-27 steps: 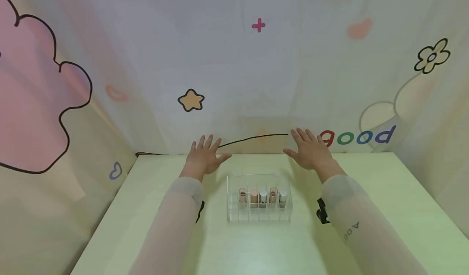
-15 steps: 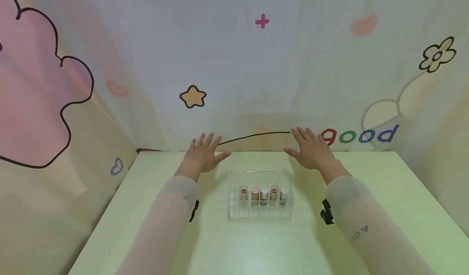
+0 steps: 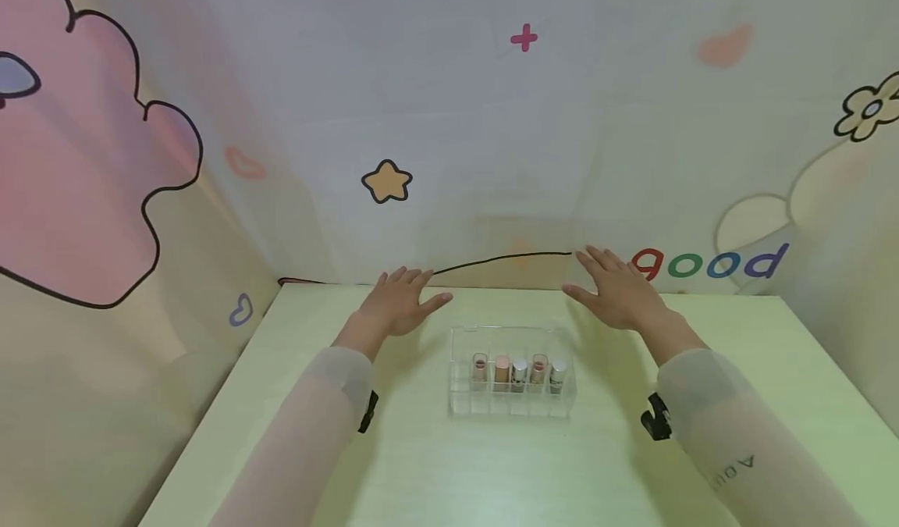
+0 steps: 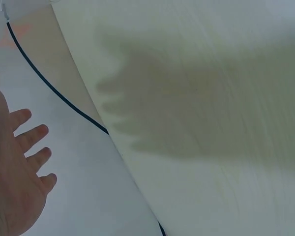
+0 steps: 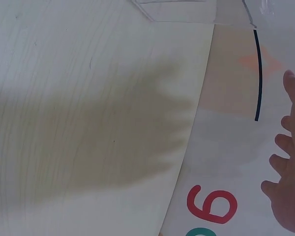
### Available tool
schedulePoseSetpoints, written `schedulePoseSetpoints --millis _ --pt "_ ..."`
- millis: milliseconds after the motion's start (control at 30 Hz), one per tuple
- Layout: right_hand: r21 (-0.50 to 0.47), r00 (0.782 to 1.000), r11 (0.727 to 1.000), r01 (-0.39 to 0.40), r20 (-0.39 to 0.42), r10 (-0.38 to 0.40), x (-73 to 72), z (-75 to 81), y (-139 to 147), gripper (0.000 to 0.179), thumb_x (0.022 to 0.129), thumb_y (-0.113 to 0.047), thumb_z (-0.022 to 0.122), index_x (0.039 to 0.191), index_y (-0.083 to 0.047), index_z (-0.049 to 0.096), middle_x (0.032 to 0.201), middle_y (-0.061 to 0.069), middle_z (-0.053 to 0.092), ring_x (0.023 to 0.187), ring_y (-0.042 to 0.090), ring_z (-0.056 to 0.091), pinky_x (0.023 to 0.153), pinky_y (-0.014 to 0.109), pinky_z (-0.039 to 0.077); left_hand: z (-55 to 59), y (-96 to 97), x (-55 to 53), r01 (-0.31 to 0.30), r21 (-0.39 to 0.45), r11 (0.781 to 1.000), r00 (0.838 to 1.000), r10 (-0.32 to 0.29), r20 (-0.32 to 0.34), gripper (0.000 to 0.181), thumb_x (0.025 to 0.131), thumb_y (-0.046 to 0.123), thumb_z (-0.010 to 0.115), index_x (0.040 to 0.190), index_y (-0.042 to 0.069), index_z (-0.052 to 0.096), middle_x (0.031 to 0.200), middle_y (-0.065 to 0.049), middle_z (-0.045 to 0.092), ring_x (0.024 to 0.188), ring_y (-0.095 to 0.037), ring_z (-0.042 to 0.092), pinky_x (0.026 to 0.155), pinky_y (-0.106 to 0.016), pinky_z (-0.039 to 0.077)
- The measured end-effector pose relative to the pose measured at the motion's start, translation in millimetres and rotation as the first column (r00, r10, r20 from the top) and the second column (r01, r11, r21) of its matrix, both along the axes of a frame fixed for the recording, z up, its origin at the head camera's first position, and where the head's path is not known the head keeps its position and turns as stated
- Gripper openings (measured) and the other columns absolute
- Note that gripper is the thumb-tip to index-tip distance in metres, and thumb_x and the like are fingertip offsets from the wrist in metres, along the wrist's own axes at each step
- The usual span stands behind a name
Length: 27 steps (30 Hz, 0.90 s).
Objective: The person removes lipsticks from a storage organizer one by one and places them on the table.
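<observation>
White-sleeved, with left fingers (image 3: 402, 277) and right fingers (image 3: 590, 267) unclenched, empty, near clear, compartmented plastic box (image 3: 511, 404); could tip it by brushing.

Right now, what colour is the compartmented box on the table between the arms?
Colourless: the box is clear and see-through, showing best in the head view.

On the table (image 3: 492, 480), a transparent organiser (image 3: 509, 404) blocks the middle, leaving passing room in front and beside.
</observation>
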State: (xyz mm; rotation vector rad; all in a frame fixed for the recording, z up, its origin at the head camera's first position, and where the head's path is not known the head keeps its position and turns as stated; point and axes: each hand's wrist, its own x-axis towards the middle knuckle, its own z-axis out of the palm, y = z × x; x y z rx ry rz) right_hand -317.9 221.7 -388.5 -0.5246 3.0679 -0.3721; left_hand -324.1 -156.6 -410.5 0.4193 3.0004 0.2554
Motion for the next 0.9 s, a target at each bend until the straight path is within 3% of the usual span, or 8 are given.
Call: schedulePoseSetpoints --millis 367,600,900 --pt "-0.019 1.000 1.000 -0.021 -0.022 0.020 10.2 -3.1 13 0.082 0.106 -0.055 0.051 0.165 -0.007 0.022 0.170 0.026 0.020 0.154 0.053 0.018 0.122 0.075 0.021 -8.5 0.8 3.4 0.039 0.124 0.992 0.999 -0.038 -0.010 0.085 0.103 0.075 0.028 0.164 0.015 0.032 0.168 -0.011 0.035 0.159 -0.033 0.025 0.133 -0.056 0.015" --pt "-0.031 0.999 0.999 -0.041 -0.029 0.040 21.5 -2.4 13 0.082 0.105 -0.055 0.053 0.165 -0.008 0.023 0.169 0.026 0.022 0.151 0.056 0.024 0.120 0.076 0.024 -9.8 4.4 9.2 0.037 0.259 0.965 0.998 -0.050 0.046 0.083 0.102 0.075 0.031 0.164 0.020 0.033 0.169 -0.012 0.033 0.159 -0.036 0.025 0.129 -0.058 0.025" --pt "-0.076 0.998 0.995 -0.059 -0.022 0.057 25.3 0.9 8 0.081 0.104 -0.055 0.055 0.164 -0.007 0.028 0.168 0.024 0.026 0.152 0.052 0.029 0.121 0.071 0.029 -11.9 1.8 20.5 0.046 0.341 0.939 0.996 -0.071 0.059 0.079 0.103 0.074 0.032 0.159 0.019 0.042 0.166 -0.005 0.040 0.156 -0.029 0.033 0.129 -0.051 0.029"
